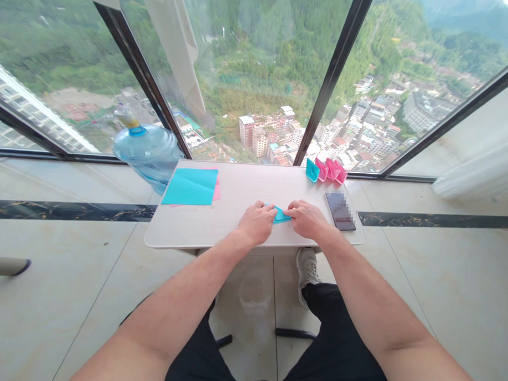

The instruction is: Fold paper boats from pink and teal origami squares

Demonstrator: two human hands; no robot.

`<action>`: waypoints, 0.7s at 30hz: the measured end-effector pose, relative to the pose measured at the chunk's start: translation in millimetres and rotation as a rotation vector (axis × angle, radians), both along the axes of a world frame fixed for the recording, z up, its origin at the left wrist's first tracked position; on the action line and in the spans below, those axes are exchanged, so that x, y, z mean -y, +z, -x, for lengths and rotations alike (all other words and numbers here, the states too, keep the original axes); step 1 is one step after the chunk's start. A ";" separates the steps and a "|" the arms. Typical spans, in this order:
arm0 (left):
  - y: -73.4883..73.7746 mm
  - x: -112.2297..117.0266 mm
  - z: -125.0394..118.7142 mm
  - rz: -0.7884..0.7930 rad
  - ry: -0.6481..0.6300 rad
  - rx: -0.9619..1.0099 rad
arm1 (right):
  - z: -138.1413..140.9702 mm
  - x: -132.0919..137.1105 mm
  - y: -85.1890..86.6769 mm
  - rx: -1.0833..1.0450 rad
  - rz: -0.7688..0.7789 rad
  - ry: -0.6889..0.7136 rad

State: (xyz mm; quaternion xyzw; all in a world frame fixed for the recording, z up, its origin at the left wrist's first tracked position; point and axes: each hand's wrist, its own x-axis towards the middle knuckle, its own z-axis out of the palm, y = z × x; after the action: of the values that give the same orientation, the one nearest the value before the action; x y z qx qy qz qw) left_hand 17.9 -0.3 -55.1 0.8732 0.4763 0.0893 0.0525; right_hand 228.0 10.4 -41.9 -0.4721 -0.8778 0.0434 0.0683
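Observation:
A small folded piece of turquoise paper (281,216) lies near the front of the white table (194,227). My left hand (257,222) presses on its left side with curled fingers. My right hand (306,219) pinches its right side. Most of the paper is hidden under my fingers. A stack of flat sheets, turquoise (190,186) over pink (217,190), lies at the table's left.
Folded paper pieces, one turquoise (312,171) and three pink (330,170), stand at the table's far right edge. A dark phone (340,211) lies right of my hands. A large blue water jug (147,151) sits on the floor by the window.

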 end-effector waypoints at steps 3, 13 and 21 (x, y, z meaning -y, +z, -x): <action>2.5 1.1 0.0 -0.008 -0.011 -0.013 | 12.1 -2.4 0.0 0.077 -0.019 -0.002; 1.7 1.1 -0.8 0.025 0.028 -0.020 | 36.2 0.6 7.7 0.134 0.008 -0.071; 6.1 -0.3 -1.8 -0.007 0.065 -0.079 | 20.3 4.2 19.2 0.149 0.066 -0.262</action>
State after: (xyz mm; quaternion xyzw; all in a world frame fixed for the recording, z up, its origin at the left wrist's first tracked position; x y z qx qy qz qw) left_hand 19.6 0.0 -49.0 0.8603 0.5058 0.0579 0.0278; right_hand 207.7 6.2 -22.7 -0.5866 -0.8094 0.0279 -0.0076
